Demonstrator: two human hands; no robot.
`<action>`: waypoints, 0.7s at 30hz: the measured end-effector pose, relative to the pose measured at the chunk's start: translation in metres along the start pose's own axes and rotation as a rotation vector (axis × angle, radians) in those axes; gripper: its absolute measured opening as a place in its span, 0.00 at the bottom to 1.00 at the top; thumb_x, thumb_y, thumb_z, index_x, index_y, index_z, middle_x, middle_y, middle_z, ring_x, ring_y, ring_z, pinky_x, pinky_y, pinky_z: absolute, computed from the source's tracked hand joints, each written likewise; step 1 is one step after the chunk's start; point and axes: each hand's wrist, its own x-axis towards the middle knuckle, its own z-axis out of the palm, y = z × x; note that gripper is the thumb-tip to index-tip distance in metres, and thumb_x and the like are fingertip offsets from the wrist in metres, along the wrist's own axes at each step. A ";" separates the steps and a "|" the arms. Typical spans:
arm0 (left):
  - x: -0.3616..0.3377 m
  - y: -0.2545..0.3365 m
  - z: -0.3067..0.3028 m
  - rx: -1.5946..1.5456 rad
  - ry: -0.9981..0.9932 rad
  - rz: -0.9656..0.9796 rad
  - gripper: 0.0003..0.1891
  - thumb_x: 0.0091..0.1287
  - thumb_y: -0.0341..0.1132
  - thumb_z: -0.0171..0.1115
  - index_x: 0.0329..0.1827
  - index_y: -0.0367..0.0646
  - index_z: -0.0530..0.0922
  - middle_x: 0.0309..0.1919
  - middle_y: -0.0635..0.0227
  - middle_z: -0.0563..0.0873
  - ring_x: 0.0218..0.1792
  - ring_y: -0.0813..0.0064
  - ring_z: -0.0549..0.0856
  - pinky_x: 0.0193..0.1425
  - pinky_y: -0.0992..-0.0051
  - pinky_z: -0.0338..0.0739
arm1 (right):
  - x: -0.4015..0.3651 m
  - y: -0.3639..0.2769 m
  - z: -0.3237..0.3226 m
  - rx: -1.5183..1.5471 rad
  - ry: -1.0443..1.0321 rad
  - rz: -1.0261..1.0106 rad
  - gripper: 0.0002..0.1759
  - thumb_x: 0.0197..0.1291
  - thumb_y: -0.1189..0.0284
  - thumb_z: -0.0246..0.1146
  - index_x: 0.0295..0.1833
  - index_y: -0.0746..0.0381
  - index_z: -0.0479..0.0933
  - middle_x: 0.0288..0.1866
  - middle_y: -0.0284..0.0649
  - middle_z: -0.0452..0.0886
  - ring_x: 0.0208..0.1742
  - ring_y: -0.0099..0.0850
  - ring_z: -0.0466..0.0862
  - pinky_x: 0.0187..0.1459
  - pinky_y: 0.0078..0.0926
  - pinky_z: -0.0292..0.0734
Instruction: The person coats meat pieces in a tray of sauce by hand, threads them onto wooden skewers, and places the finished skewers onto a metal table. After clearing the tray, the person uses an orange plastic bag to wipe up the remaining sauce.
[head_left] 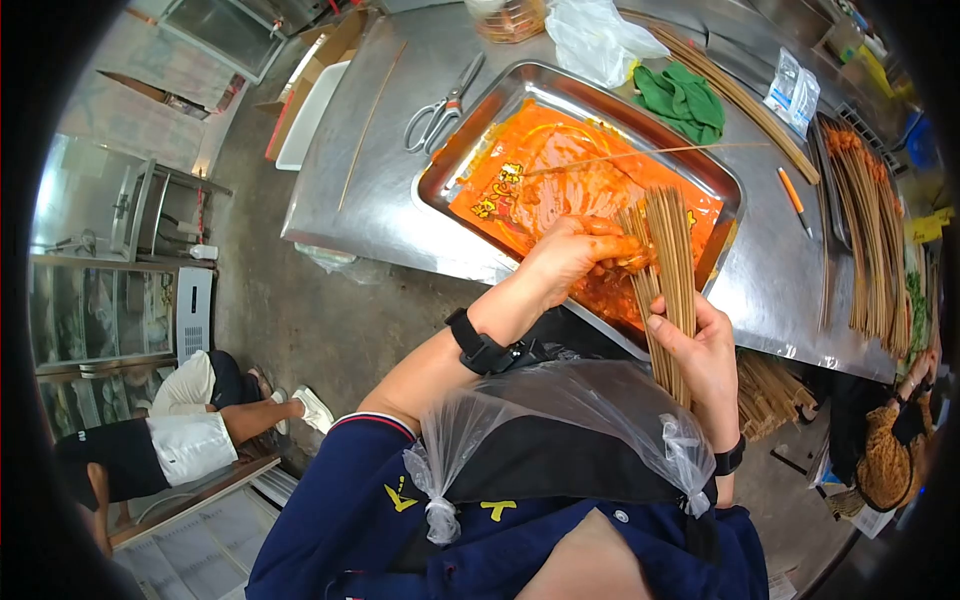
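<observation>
Bamboo skewers (668, 262) are held as an upright bundle over the near corner of a metal tray (462, 140). The bundle is gripped low down by the right hand (700, 352), whose fingers are wrapped round it, with the thumb pressed across the front. The left hand (572, 255) is brought in from the side against the bundle. Its fingers are drawn together and coated in orange sauce, and their tips touch the sticks. Whether a piece of food is pinched between them cannot be told.

The tray is filled with orange marinated food (545, 170), and a single skewer (655, 152) is laid across it. The tray is set on a steel table (370, 200). Scissors (443, 105) are placed just beside the tray's far rim, and a green cloth (685, 100) is bunched at its other side. Loaded skewers (868, 235) are laid in rows on a second tray further right. A clear plastic bag (560, 415) is tied across the person's chest. Another person (888, 455) is partly seen at the right edge.
</observation>
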 end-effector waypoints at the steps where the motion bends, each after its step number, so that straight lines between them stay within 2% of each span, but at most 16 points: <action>1: 0.001 -0.001 0.000 -0.003 0.017 -0.004 0.10 0.57 0.33 0.62 0.38 0.37 0.80 0.30 0.68 0.83 0.27 0.82 0.79 0.31 0.85 0.70 | 0.000 0.002 -0.002 -0.075 0.003 -0.092 0.07 0.53 0.77 0.61 0.39 0.65 0.74 0.28 0.31 0.76 0.26 0.15 0.73 0.29 0.13 0.69; 2: 0.003 -0.001 0.001 -0.004 0.033 -0.007 0.09 0.57 0.33 0.62 0.37 0.37 0.80 0.30 0.69 0.83 0.25 0.83 0.78 0.30 0.86 0.68 | -0.001 -0.001 -0.003 -0.078 0.003 -0.093 0.07 0.53 0.77 0.61 0.39 0.65 0.74 0.28 0.31 0.76 0.26 0.15 0.73 0.29 0.13 0.69; 4: 0.003 0.000 0.002 0.007 0.040 -0.005 0.09 0.57 0.33 0.62 0.37 0.37 0.80 0.29 0.69 0.83 0.25 0.82 0.77 0.30 0.85 0.69 | -0.004 -0.009 -0.005 0.131 -0.079 0.163 0.08 0.55 0.76 0.60 0.41 0.66 0.74 0.32 0.37 0.78 0.30 0.20 0.78 0.31 0.16 0.73; 5: 0.003 0.000 0.003 0.017 0.046 -0.004 0.09 0.57 0.33 0.62 0.36 0.37 0.79 0.29 0.69 0.83 0.25 0.82 0.77 0.31 0.85 0.69 | -0.003 -0.011 -0.004 0.130 -0.080 0.163 0.08 0.55 0.76 0.60 0.41 0.66 0.74 0.32 0.37 0.78 0.30 0.20 0.78 0.31 0.16 0.73; 6: 0.007 -0.005 0.002 0.015 0.048 -0.005 0.09 0.57 0.33 0.62 0.36 0.37 0.79 0.29 0.69 0.83 0.25 0.82 0.77 0.31 0.85 0.69 | -0.002 -0.013 -0.003 0.264 -0.132 0.238 0.09 0.56 0.76 0.59 0.42 0.67 0.73 0.35 0.40 0.78 0.33 0.23 0.79 0.33 0.18 0.75; 7: 0.013 -0.014 -0.001 0.178 0.126 0.119 0.09 0.57 0.33 0.61 0.36 0.36 0.79 0.29 0.69 0.83 0.26 0.82 0.77 0.31 0.84 0.69 | -0.002 -0.013 -0.002 0.398 -0.185 0.312 0.10 0.57 0.75 0.57 0.43 0.68 0.73 0.37 0.43 0.79 0.36 0.26 0.81 0.35 0.20 0.77; 8: 0.017 -0.020 -0.004 0.342 0.206 0.244 0.09 0.58 0.33 0.61 0.36 0.35 0.78 0.29 0.69 0.82 0.27 0.82 0.77 0.32 0.83 0.70 | 0.000 -0.012 -0.001 0.395 -0.189 0.312 0.10 0.57 0.75 0.57 0.43 0.68 0.73 0.37 0.43 0.79 0.36 0.26 0.81 0.35 0.20 0.77; 9: 0.017 -0.022 -0.007 0.340 0.209 0.245 0.09 0.58 0.33 0.61 0.36 0.35 0.78 0.29 0.69 0.82 0.27 0.82 0.77 0.32 0.83 0.70 | 0.001 -0.010 -0.002 0.412 -0.166 0.280 0.10 0.58 0.75 0.57 0.44 0.68 0.72 0.39 0.44 0.79 0.37 0.27 0.81 0.37 0.21 0.78; 11: 0.015 -0.023 -0.011 0.247 0.339 0.331 0.10 0.60 0.34 0.60 0.37 0.35 0.77 0.28 0.69 0.82 0.27 0.82 0.77 0.31 0.83 0.71 | 0.004 -0.005 -0.003 0.434 -0.140 0.249 0.11 0.59 0.75 0.56 0.45 0.69 0.72 0.40 0.46 0.79 0.39 0.29 0.82 0.38 0.22 0.78; 12: 0.008 -0.017 -0.007 0.250 0.338 0.329 0.10 0.60 0.34 0.60 0.37 0.35 0.77 0.28 0.69 0.82 0.27 0.82 0.77 0.31 0.83 0.71 | 0.005 -0.004 -0.003 0.420 -0.153 0.245 0.11 0.59 0.75 0.56 0.46 0.69 0.72 0.41 0.46 0.79 0.39 0.29 0.82 0.39 0.22 0.78; 14: -0.006 0.003 0.007 0.024 0.091 0.204 0.09 0.61 0.35 0.60 0.36 0.37 0.78 0.27 0.70 0.82 0.25 0.81 0.78 0.29 0.83 0.71 | 0.008 -0.001 -0.001 0.402 -0.169 0.240 0.12 0.59 0.75 0.56 0.46 0.70 0.72 0.42 0.46 0.79 0.40 0.29 0.82 0.40 0.22 0.78; 15: -0.007 0.003 0.007 0.022 0.092 0.205 0.09 0.61 0.35 0.60 0.36 0.37 0.78 0.27 0.70 0.82 0.25 0.81 0.78 0.29 0.83 0.71 | 0.009 0.000 0.000 0.379 -0.183 0.245 0.12 0.59 0.75 0.56 0.47 0.70 0.71 0.42 0.46 0.79 0.40 0.29 0.82 0.41 0.23 0.78; 17: -0.007 0.004 0.009 -0.006 0.059 0.061 0.09 0.61 0.36 0.60 0.35 0.37 0.78 0.27 0.69 0.82 0.25 0.81 0.78 0.28 0.83 0.71 | 0.009 0.001 0.001 0.357 -0.191 0.251 0.13 0.59 0.76 0.56 0.48 0.70 0.71 0.43 0.46 0.79 0.40 0.29 0.81 0.41 0.23 0.78; 21: -0.007 0.000 0.001 0.001 0.048 0.018 0.09 0.61 0.36 0.60 0.35 0.38 0.79 0.26 0.68 0.82 0.25 0.81 0.78 0.29 0.84 0.70 | 0.010 0.003 0.001 0.344 -0.204 0.245 0.14 0.59 0.76 0.55 0.49 0.70 0.71 0.42 0.46 0.79 0.39 0.30 0.82 0.40 0.23 0.79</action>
